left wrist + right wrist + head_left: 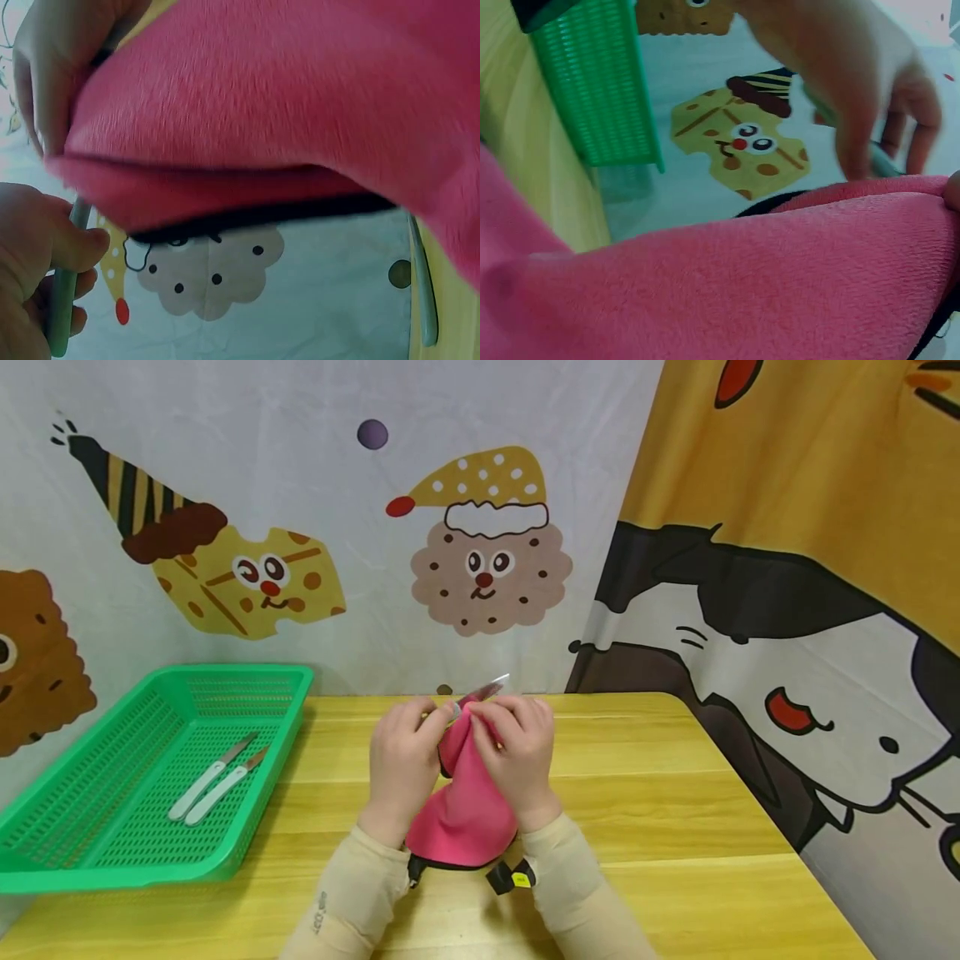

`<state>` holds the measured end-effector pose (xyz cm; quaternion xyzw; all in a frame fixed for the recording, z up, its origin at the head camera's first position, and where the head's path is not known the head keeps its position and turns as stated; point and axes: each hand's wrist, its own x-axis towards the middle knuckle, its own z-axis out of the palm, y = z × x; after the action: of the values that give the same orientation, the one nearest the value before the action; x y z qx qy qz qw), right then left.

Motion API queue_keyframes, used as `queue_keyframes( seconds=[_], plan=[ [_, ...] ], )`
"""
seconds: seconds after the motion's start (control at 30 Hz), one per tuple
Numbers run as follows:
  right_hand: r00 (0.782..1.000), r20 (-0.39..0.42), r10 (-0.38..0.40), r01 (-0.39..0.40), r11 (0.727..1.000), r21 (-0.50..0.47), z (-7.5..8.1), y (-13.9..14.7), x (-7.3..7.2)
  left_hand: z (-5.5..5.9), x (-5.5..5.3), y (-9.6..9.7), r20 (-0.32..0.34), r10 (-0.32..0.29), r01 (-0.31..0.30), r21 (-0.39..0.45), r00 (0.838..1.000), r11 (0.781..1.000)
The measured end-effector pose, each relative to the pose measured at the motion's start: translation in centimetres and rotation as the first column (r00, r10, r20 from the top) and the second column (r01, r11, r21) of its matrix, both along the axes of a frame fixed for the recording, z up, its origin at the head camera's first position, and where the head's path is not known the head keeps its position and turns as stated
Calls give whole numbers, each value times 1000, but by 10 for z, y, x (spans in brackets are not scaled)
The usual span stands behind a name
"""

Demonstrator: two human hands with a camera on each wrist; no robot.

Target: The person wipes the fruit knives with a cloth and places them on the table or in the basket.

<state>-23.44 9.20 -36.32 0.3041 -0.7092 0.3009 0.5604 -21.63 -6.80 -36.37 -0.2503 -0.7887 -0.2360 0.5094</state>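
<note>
My left hand grips the pale handle of a small knife, tilted up, its blade pointing away to the right. My right hand pinches the top of a fuzzy pink cloth right at the blade. The cloth has a dark edging and hangs down between both hands, nearly to the table. In the left wrist view its fold covers most of the blade. The right wrist view shows my left hand curled around the handle beyond the cloth, with one right fingertip at the frame's edge.
A green perforated basket stands on the left of the wooden table. Two white-handled knives lie inside it. Another pale handle shows near the table's far edge. A cartoon-printed curtain hangs close behind.
</note>
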Motion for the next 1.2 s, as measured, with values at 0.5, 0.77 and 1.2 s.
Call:
queue_keyframes(
  seconds=[0.5,0.77,1.2],
  plan=[
    [992,75,-101,103,994,-24,-10,-1,-6,-8,3,9,-4,38,-38,-9,999,999],
    [978,112,-176,187,978,-97,-7,21,-14,-8,4,9,-31,48,-48,-8,998,999],
    [984,87,-156,167,975,-146,-2,35,-15,-8,1,5,-44,24,-22,45,999,999]
  ],
)
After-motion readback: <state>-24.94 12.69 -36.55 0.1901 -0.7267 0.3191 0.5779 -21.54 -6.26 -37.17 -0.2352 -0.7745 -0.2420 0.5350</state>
